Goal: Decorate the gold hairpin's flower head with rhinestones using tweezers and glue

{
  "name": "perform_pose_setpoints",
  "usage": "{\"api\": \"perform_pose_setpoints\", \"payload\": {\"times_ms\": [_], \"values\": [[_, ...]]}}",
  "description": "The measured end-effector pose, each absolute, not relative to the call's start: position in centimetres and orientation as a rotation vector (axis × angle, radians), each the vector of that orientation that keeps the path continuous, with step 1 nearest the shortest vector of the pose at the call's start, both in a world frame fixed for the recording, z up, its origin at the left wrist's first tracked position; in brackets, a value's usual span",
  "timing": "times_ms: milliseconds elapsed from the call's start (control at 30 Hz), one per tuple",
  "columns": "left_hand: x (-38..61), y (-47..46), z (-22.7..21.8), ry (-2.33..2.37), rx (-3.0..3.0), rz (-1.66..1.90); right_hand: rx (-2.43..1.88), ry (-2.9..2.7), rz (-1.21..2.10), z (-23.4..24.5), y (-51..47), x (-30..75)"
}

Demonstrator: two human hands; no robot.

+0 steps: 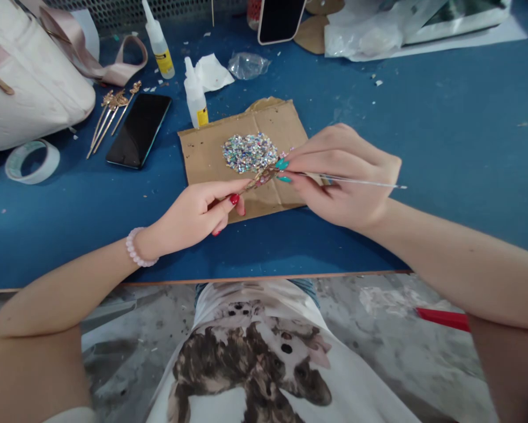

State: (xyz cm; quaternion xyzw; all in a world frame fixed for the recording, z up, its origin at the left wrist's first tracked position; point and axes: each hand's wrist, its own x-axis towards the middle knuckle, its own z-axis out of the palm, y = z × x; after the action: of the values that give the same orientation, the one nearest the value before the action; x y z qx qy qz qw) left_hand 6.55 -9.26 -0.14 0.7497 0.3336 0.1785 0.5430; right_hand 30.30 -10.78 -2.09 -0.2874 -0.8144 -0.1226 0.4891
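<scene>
Over a brown cardboard piece (211,158), my left hand (193,211) is closed on a gold hair stick (264,175), pinched between thumb and fingers. Its ornate end points up and right, with small pinkish bits visible on it. My right hand (346,176) grips a thin clear stick (356,181), whose tail sticks out to the right. The stick's tip is at the ornament, hidden behind the fingertips. Just beyond the hands, a heap of small sparkling rhinestones (249,153) lies on the cardboard.
Two glue bottles (196,97) stand upright, one at the cardboard's back edge and one farther back. To the left lie a black phone (139,130), several gold hair sticks (109,117), a tape roll (32,161) and a white bag (30,76). Plastic packaging (365,32) sits at back right.
</scene>
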Motion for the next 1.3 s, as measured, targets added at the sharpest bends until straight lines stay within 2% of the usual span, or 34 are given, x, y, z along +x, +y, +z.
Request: {"api": "perform_pose_setpoints", "payload": {"times_ms": [800, 1300], "values": [[6.41, -9.66, -0.84, 0.734, 2.105, 0.494, -0.630, -2.025, -0.572, -1.75, -10.69, 30.53], [6.54, -9.54, -0.10, 0.782, 2.047, 0.398, -0.742, -1.976, -0.227, -1.98, -10.88, 29.95]]}}
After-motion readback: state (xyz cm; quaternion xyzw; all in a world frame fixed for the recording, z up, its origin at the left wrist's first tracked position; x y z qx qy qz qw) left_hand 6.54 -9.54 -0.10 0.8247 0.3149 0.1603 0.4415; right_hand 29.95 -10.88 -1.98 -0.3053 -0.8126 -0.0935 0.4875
